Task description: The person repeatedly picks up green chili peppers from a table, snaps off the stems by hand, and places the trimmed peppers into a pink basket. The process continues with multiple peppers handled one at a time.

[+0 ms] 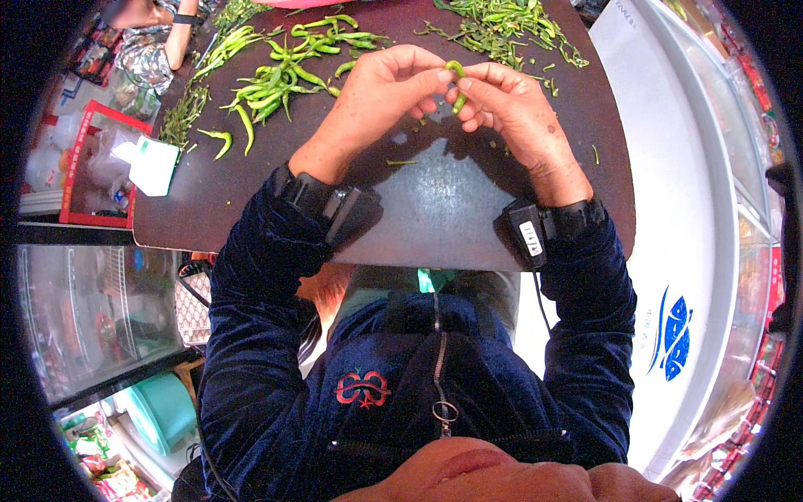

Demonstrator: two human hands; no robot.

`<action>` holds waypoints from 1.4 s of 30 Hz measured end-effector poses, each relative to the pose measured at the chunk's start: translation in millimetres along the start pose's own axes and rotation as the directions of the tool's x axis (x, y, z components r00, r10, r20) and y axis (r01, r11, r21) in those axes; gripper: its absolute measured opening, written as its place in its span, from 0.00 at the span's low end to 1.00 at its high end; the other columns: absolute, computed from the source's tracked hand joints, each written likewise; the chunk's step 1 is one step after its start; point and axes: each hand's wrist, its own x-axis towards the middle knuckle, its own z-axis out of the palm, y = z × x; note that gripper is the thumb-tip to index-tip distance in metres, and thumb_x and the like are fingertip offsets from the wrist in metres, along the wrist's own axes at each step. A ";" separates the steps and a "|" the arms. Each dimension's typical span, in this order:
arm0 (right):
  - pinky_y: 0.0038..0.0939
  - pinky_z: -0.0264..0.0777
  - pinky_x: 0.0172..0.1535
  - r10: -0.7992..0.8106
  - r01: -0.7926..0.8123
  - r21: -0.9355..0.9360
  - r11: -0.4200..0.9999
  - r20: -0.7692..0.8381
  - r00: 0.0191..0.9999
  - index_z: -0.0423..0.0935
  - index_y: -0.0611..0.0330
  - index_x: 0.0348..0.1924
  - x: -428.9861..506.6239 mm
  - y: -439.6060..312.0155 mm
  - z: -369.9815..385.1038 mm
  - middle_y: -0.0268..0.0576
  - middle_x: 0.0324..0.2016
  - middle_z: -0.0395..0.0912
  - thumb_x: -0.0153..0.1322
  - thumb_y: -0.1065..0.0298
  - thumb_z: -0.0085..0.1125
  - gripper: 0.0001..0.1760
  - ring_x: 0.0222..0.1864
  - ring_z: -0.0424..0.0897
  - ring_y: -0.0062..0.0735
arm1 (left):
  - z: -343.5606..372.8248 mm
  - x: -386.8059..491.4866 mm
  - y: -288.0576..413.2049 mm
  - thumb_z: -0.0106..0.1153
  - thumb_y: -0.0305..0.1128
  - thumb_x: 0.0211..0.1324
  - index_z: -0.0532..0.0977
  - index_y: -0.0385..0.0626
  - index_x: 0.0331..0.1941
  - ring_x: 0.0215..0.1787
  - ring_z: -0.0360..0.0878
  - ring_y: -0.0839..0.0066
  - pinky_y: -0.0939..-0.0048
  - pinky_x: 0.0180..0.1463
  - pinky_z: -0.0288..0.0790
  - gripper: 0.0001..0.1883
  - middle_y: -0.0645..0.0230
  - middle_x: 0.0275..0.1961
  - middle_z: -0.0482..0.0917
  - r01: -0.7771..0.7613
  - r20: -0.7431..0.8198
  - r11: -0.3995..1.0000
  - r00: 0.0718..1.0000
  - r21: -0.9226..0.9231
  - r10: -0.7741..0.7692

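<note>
Over the dark table (433,207) my two hands meet around one green chili pepper (460,100). The thumb and forefinger of my left hand (395,81) are at the pepper's curved upper end. My right hand (502,100) pinches it lower down, and its tip points towards me. To the left of my left hand lies a loose heap of green chili peppers (270,88). Two single peppers, one of them a chili pepper (216,141) with its stem on, lie apart from the heap.
Leafy green trimmings (495,31) are piled at the far right, with more stems and leaves (185,116) along the left edge. A white card or box (154,166) stands at the left corner. Another person's arm (182,37) is at the far left. A white chest freezer (671,219) borders the right.
</note>
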 end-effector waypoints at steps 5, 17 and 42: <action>0.21 0.75 0.32 0.002 -0.002 0.034 0.999 0.006 1.000 0.75 0.66 0.42 -0.9 0.3 0.4 0.39 0.31 0.80 0.70 0.66 0.58 0.13 0.28 0.78 0.22 | 0.1 0.2 -1.4 0.59 0.35 0.60 0.78 0.43 0.39 0.29 0.75 0.86 0.83 0.33 0.69 0.08 0.74 0.32 0.81 -0.017 0.020 1.000 1.000 0.000 0.017; 0.21 0.74 0.31 -0.008 0.008 0.014 1.000 -0.007 1.000 0.76 0.67 0.42 -1.6 -2.1 2.7 0.39 0.31 0.80 0.69 0.67 0.58 0.13 0.28 0.78 0.21 | -1.5 -0.6 -3.1 0.59 0.35 0.60 0.78 0.44 0.39 0.28 0.74 0.88 0.85 0.32 0.69 0.09 0.75 0.33 0.81 -0.013 -0.004 1.000 1.000 0.017 0.013; 0.21 0.74 0.31 -0.040 0.039 -0.016 0.999 -0.062 0.997 0.76 0.65 0.41 -0.6 0.6 1.2 0.39 0.31 0.81 0.67 0.65 0.63 0.14 0.27 0.78 0.21 | -2.1 0.4 -5.8 0.58 0.34 0.61 0.77 0.42 0.39 0.28 0.74 0.87 0.84 0.33 0.70 0.09 0.74 0.32 0.80 0.022 -0.044 0.997 0.999 0.068 -0.019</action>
